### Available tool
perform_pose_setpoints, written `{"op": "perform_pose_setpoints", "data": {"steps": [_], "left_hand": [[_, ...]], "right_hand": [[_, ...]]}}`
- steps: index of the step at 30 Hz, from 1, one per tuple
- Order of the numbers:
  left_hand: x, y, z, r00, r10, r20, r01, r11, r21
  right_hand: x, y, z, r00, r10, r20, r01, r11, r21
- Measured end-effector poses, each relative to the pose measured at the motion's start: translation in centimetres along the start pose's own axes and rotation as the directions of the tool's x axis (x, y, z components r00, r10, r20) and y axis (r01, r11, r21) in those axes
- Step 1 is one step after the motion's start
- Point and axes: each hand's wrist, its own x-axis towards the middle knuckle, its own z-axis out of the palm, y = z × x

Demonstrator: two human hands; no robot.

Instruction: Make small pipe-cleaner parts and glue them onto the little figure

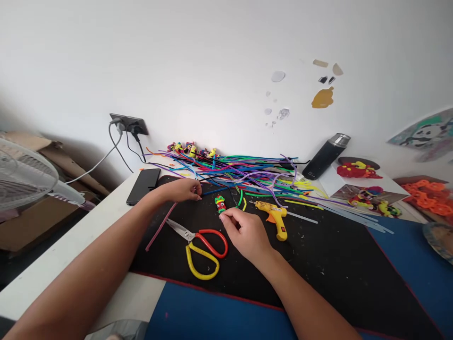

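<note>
My right hand [247,232] pinches a small red and green figure [220,205] with googly eyes by its lower end, above the black mat [318,264]. To the left, my left hand [184,190] hovers by the near edge of the pipe cleaner pile [240,172], its fingers curled; anything between them is hidden. Scissors [194,238] with one red and one yellow handle lie between my forearms, blades apart. A yellow hot glue gun [274,217] rests on its side, right of my right hand. Short green cut pieces [240,197] lie beyond that hand.
A phone [143,186] and a pink pipe cleaner [161,227] lie at left. Small colourful figures [193,148] stand against the wall. A black flask [325,156] leans by a white box [339,182] at right. A fan [26,172] and a wall socket [128,123] are at far left.
</note>
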Motion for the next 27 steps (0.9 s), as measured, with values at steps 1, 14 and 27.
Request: {"op": "perform_pose_setpoints", "data": {"steps": [1, 14, 27], "left_hand": [[0.1, 0.0, 0.1, 1.0, -0.006, 0.005, 0.005, 1.0, 0.003], [-1.7, 5.5, -0.3, 0.975, 0.05, -0.218, -0.144, 0.887, -0.439], [-3.5, 11.3, 2.5, 0.951, 0.098, -0.293, -0.225, 0.87, -0.439]], "right_hand": [[0.1, 0.0, 0.0, 1.0, 0.005, 0.009, -0.005, 1.0, 0.001], [1.3, 0.3, -0.9, 0.961, 0.277, 0.004, -0.256, 0.882, 0.395], [2.2, 1.0, -2.2, 0.935, 0.354, 0.025, -0.276, 0.68, 0.679]]}}
